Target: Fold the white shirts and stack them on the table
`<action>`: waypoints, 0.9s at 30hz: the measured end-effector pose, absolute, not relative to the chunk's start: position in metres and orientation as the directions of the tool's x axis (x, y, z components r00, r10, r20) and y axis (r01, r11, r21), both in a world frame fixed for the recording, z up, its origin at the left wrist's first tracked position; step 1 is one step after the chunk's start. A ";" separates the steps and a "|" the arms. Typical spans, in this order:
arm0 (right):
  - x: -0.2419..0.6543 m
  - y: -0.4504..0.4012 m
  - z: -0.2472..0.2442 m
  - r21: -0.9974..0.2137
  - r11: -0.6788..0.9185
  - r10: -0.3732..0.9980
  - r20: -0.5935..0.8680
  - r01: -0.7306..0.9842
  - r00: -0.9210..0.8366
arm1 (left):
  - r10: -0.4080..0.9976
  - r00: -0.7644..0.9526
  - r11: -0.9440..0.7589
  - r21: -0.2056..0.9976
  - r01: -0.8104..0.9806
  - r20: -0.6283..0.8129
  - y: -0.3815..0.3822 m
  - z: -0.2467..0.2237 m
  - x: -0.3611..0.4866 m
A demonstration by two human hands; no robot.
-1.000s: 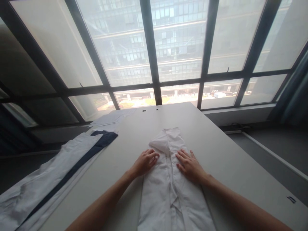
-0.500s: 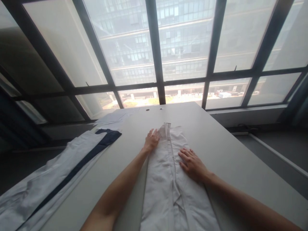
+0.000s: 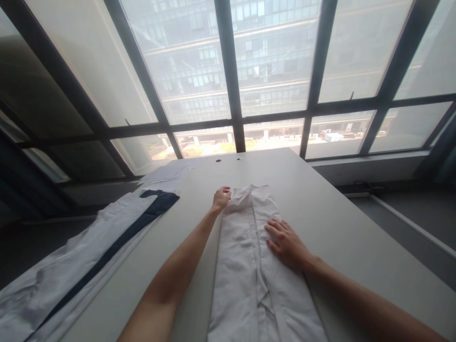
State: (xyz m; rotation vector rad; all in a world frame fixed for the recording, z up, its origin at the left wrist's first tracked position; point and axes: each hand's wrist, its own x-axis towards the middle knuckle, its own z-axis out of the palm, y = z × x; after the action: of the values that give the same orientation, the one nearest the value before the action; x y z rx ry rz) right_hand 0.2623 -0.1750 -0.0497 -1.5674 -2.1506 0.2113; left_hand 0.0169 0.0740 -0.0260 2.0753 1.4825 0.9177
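Observation:
A white garment [image 3: 237, 266], folded into a long strip, lies lengthwise on the white table in front of me. A lengthwise edge and some creases run down its middle, and its near end goes out of view at the bottom. At its far left corner is my left hand [image 3: 222, 197], fingers curled in and closed on the cloth's edge; the fingertips are small in view. My right hand [image 3: 287, 243] rests flat on the garment's right half, palm down, fingers stretched out.
Along the table's left side lies a pile of white clothes [image 3: 81, 247] with a dark blue garment [image 3: 121, 244] among them. White sheets [image 3: 166, 172] lie at the back left. The white table [image 3: 331, 251] reaches towards large dark-framed windows [image 3: 233, 76].
My left hand has gone from lying on the cloth to curled at its far left corner. The garment's far left edge is now spread flatter and further left. My right hand has stayed put.

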 end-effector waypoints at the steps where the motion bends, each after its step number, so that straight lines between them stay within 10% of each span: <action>1: 0.263 -0.175 -0.050 -0.392 0.339 0.929 0.284 0.855 -0.239 | 0.935 0.248 -0.355 0.662 0.660 0.253 0.081 -0.022 0.019; 15: 0.264 -0.174 -0.048 -0.420 0.352 0.926 0.289 0.836 -0.245 | 0.768 0.617 -0.507 0.428 0.749 -0.170 0.122 0.024 0.055; 27: 0.258 -0.177 -0.047 -0.401 0.300 0.941 0.272 0.866 -0.200 | 0.864 0.345 -0.430 0.179 0.885 0.368 0.080 0.034 0.061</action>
State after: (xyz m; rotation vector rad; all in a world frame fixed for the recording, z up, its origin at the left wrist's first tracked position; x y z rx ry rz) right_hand 0.2578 -0.1767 -0.0466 -1.6073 -2.1121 0.2189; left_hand 0.0609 0.0796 0.0341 2.6183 1.7036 0.6628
